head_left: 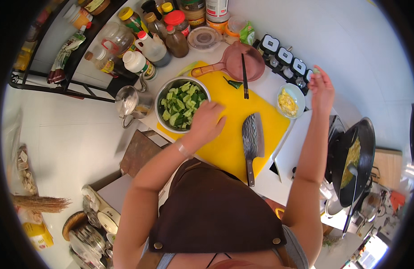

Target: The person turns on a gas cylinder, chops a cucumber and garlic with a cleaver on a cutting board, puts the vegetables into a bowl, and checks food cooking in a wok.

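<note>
A steel bowl (160, 121) full of chopped green cucumber pieces (182, 104) stands at the left edge of the yellow cutting board (220, 143). My left hand (208, 122) is at the bowl's right rim, thumb and fingers apart, holding nothing that I can see. Raised at the right, my right hand (322, 87) pinches a small pale green piece (316, 71) between its fingertips. Below and left of it is a small bowl (298, 92) of scrambled egg (287, 104). A cleaver (253, 143) lies on the board, handle toward me.
Black chopsticks (245, 76) cross the rim of a pink pan (249, 62), near a green pepper piece (234, 84). Sauce bottles (153, 51) crowd the back left beside a metal pitcher (134, 102). Spice jars (285, 58) line the wall. A wok (368, 148) with yellow food sits right.
</note>
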Demonstrator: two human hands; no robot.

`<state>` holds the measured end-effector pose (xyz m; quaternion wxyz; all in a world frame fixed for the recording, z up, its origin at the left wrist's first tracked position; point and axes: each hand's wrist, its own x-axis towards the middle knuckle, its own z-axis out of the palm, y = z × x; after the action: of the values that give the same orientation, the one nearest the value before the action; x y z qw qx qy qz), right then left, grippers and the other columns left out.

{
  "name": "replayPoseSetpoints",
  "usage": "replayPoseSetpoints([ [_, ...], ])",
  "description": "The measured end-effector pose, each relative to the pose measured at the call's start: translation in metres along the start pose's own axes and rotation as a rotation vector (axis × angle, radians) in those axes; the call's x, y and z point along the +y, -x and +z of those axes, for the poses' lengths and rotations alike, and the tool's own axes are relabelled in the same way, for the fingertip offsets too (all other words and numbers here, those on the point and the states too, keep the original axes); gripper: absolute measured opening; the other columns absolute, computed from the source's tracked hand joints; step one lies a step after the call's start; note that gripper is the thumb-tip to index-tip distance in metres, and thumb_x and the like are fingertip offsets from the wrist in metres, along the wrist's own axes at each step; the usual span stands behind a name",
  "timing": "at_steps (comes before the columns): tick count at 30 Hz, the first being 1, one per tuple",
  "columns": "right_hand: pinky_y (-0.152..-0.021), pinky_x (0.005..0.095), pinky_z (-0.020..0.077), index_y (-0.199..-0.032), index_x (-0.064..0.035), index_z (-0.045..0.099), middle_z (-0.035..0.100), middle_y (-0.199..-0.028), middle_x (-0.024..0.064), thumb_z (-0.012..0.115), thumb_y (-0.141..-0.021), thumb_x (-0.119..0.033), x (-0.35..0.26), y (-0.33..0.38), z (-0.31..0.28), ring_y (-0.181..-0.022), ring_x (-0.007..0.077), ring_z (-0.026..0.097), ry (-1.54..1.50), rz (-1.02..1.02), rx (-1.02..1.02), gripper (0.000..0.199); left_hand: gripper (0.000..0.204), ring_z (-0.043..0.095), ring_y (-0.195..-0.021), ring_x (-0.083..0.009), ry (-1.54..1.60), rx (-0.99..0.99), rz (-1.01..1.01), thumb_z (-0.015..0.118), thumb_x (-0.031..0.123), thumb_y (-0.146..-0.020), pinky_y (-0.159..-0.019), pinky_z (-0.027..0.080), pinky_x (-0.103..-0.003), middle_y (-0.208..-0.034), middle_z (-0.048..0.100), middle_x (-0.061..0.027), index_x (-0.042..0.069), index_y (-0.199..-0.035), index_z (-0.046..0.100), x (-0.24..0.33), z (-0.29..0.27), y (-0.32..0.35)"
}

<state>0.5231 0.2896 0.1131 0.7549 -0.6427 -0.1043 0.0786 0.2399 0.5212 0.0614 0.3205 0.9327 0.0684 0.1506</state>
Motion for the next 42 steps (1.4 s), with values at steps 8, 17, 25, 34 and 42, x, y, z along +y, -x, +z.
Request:
replayPoseSetpoints([
  [8,-0.067,0.0328,0.0549,-0.114,0.0022,0.061,0.068,-0.100,0.0203,0.062,-0.090,-0.002,-0.131,0.215,0.138,-0.083,0.0304,0.069,-0.564,-0.237,-1.148,0.024,0.020,0.063,-0.092,-0.0345,-0.378,-0.186,-0.068,0.054,0.008,-0.084,-0.076,0.053,-0.044,-0.099,0.062,-0.0178,0.000,-0.100,0.062,-0.051,0.110,-0.091],
  [17,-0.071,0.0358,0.0537,-0.104,0.0014,0.068,0.069,-0.099,0.0152,0.061,-0.092,-0.005,-0.155,0.292,0.145,-0.084,0.0299,0.066,-0.651,-0.383,-0.937,0.015,0.020,0.063,-0.094,-0.0374,-0.377,-0.432,-0.018,0.048,0.008,-0.089,-0.079,0.052,-0.045,-0.099,0.062,-0.0216,-0.001,-0.100,0.062,-0.038,0.098,-0.064],
  [25,-0.084,0.0317,0.0481,-0.126,-0.0017,0.051,0.059,-0.114,0.0071,0.056,-0.092,-0.007,-0.003,0.394,0.062,-0.102,0.0147,0.057,-0.219,0.296,0.417,0.034,0.020,0.052,-0.062,-0.0238,0.408,-0.559,0.248,0.069,0.004,-0.073,-0.056,0.043,-0.035,-0.074,0.054,-0.0109,0.001,-0.090,0.059,0.082,0.029,0.047],
  [34,-0.089,0.0439,0.0512,-0.124,-0.0047,0.046,0.063,-0.107,0.0142,0.055,-0.093,-0.013,0.055,0.563,-0.014,-0.094,0.0254,0.064,-0.892,0.244,0.979,0.033,0.059,0.054,-0.068,-0.0177,0.519,-0.872,0.792,0.077,0.008,-0.075,-0.065,0.049,-0.031,-0.102,0.057,-0.0137,0.000,-0.128,0.053,0.195,0.066,0.176],
  [42,-0.073,0.0389,0.0536,-0.098,-0.0079,0.053,0.068,-0.090,0.0111,0.055,-0.091,-0.015,0.095,0.836,-0.193,-0.076,0.0167,0.065,-0.637,0.192,1.813,0.010,0.043,0.063,-0.073,-0.0195,0.213,-1.093,0.667,0.076,0.013,-0.076,-0.070,0.051,-0.032,-0.107,0.060,-0.0145,-0.001,-0.114,0.060,0.190,0.167,0.257],
])
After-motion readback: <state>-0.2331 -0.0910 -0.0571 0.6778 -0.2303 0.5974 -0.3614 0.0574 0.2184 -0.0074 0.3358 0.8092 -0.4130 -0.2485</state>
